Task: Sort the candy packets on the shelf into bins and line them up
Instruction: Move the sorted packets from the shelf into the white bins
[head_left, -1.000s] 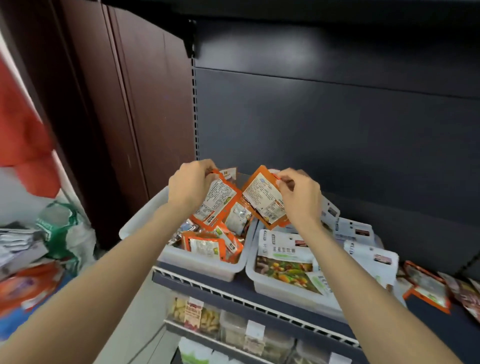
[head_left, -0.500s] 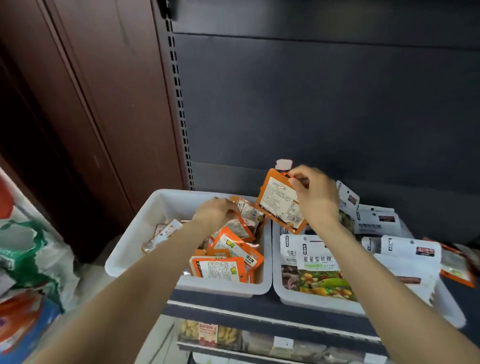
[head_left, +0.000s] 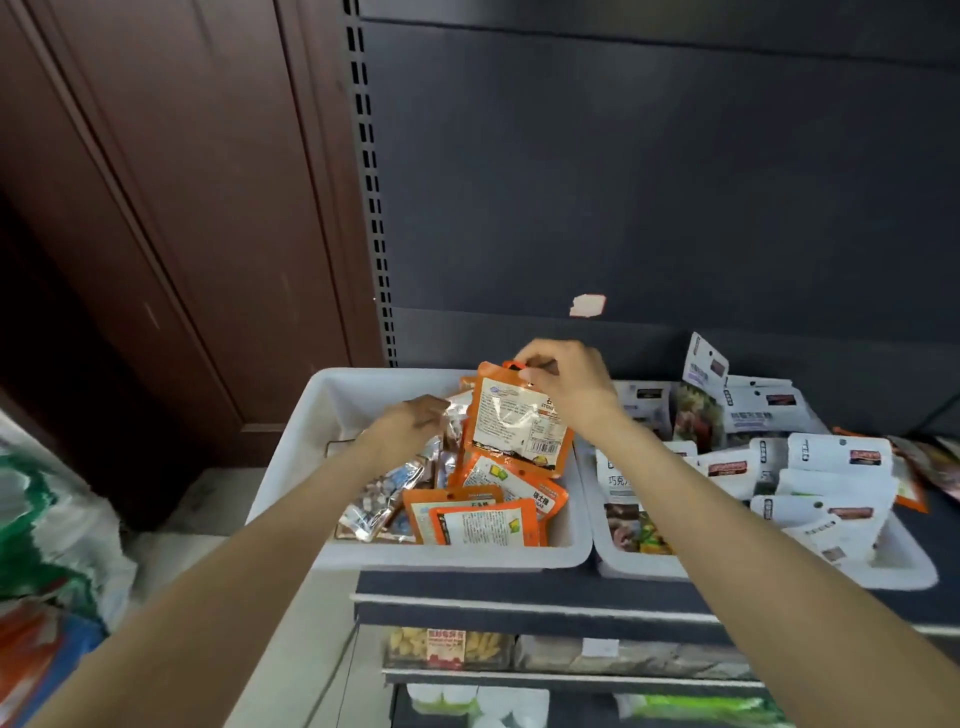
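Head-worn camera looks forward and down, close over the shelf (head_left: 519, 592).

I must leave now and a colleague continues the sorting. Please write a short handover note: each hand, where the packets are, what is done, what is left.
Right hand: pinches the top of an orange packet, held upright over the left bin.
Left hand: reaches into that bin at the clear foil packets; grip unclear.
Done: orange packets stand in a rough row at the front of the left bin; white packets fill the right bin.
Left: set down the held packet, straighten both bins, sort the loose packets on the shelf at far right.
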